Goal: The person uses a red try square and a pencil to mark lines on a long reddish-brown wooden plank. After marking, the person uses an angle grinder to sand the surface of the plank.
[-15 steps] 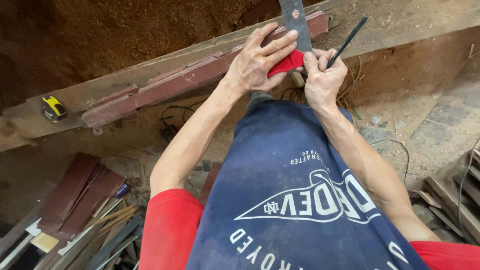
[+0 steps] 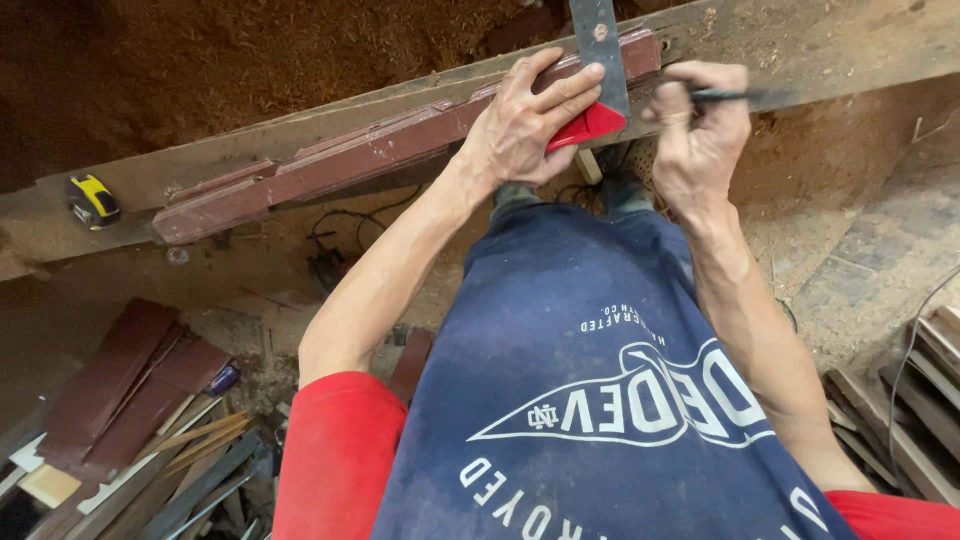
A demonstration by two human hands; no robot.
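Observation:
My left hand (image 2: 525,125) presses flat on a try square (image 2: 597,60) with a red stock and grey metal blade, holding it across a long dark-red wooden moulding (image 2: 330,165) that lies on a dusty workbench (image 2: 790,45). My right hand (image 2: 700,135) is closed around a dark pencil (image 2: 740,96), just right of the square's blade, the pencil lying nearly level and pointing right. I wear a dark blue apron over red sleeves.
A yellow and black tape measure (image 2: 93,200) sits on the bench at the far left. Dark-red boards and wood offcuts (image 2: 130,400) lie on the floor at lower left. Grey planks (image 2: 915,400) are stacked at lower right. Cables trail under the bench.
My right hand has turned so the pencil, which pointed up and away, now lies nearly level. The left hand stays on the square.

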